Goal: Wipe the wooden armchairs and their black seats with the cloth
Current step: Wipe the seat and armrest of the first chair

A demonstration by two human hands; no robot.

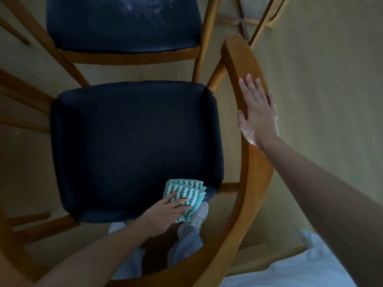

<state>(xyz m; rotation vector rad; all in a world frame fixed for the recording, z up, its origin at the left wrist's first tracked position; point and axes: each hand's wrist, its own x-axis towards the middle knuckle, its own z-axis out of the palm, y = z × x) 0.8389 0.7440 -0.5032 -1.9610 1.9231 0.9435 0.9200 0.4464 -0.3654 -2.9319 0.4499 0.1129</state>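
The green-and-white zigzag cloth lies folded into a thick pad on the near right corner of the black seat, partly overhanging the seat's edge. Folded like this it probably gives a firm, palm-sized face to push across the upholstery. The left grip presses down on it with the fingers straight and fanned over the fabric, pinching nothing. The forearm reaches in low from the near left and the wrist is about level with the seat. The armchair's curved wooden rail sweeps round the right side of the seat. The right grip rests flat on top of it, fingers straight and close together and pointing away from the person, thumb along the rail's inner edge. This looks like a bracing hold that keeps the chair steady while the other arm rubs, and that arm is nearly fully extended. Below the seat's edge a pale shoe stands on the floor. A second armchair's black seat sits just beyond, its surface showing pale streaks.
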